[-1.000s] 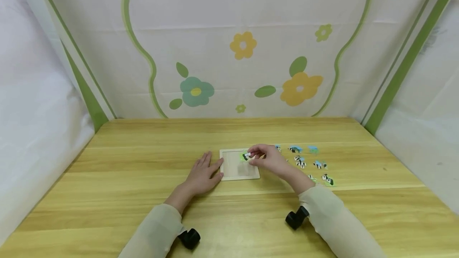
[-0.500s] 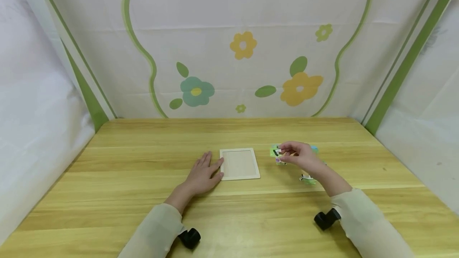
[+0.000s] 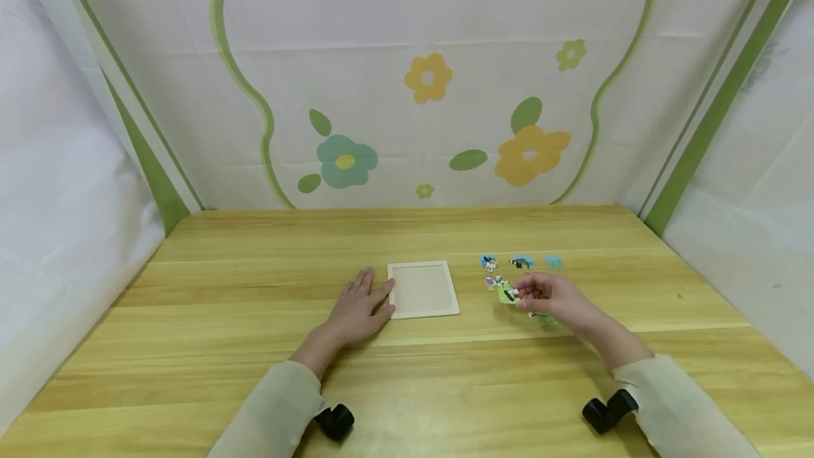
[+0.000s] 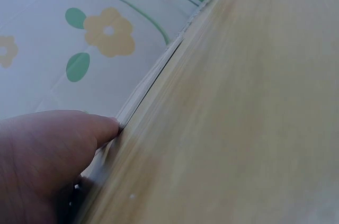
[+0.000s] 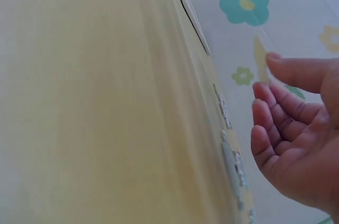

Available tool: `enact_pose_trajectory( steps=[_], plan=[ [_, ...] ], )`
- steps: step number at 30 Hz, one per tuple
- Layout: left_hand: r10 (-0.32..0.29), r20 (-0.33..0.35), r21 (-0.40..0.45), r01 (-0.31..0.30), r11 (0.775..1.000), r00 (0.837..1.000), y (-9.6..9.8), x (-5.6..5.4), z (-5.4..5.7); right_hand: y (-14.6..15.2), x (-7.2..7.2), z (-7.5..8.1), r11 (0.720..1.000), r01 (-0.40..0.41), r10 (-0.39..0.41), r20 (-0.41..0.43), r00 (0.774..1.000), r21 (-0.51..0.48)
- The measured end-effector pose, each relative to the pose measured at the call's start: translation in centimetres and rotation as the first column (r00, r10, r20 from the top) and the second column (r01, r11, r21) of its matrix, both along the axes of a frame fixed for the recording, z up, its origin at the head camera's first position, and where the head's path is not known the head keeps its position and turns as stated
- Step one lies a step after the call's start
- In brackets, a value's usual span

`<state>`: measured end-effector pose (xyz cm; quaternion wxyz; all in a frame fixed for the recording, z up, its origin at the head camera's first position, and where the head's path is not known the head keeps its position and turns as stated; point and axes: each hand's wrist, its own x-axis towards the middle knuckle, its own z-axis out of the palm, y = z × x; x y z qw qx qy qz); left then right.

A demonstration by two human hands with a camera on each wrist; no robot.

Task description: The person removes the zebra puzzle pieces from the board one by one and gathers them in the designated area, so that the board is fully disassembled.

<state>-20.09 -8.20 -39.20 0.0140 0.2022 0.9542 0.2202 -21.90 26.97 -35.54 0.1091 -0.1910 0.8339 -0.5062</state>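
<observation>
My right hand pinches a jigsaw puzzle piece, green with a black-and-white figure, between thumb and fingertips. The piece is held up over the left side of the loose pieces; in the right wrist view the raised piece shows edge-on, above the table. My left hand lies flat on the table, its thumb and index finger touching the left edge of a pale wooden puzzle tray. Nothing lies inside the tray. From the left wrist, the left thumb is seen against the tray's edge.
Loose puzzle pieces lie right of the tray: blue ones in the back row, a purple-and-white one at the left, a green one in front. My right hand hides others. A flowered cloth wall stands behind the table.
My right hand has carried the puzzle piece from above the tray to the right, over the loose pieces, then a little toward me. The left hand has stayed at the tray's edge.
</observation>
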Motion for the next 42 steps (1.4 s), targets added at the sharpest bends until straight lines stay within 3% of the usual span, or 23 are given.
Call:
enact_pose_trajectory(
  steps=[7, 20, 31, 42],
  plan=[
    [0.000, -0.003, 0.011, 0.000, 1.000, 1.000, 0.0, 0.1, 0.0, 0.4, 0.2, -1.4, 0.999, 0.032, -0.032, 0.029, 0.999, -0.005],
    [0.001, -0.008, 0.018, -0.001, 1.000, 1.000, 0.1, 0.2, 0.2, 0.0, 0.3, -2.7, 0.990, 0.101, -0.091, -0.100, 0.991, 0.102],
    [-0.002, -0.014, 0.016, 0.002, 1.000, 1.000, 0.1, 0.2, 0.0, -0.6, 0.6, -2.8, 0.972, 0.132, -0.099, -0.167, 0.981, 0.197],
    [0.003, -0.013, 0.017, -0.003, 1.000, 1.000, 0.1, 0.2, 0.0, -0.8, 0.5, -2.6, 0.963, 0.125, -0.085, -0.170, 0.982, 0.240]
  ],
)
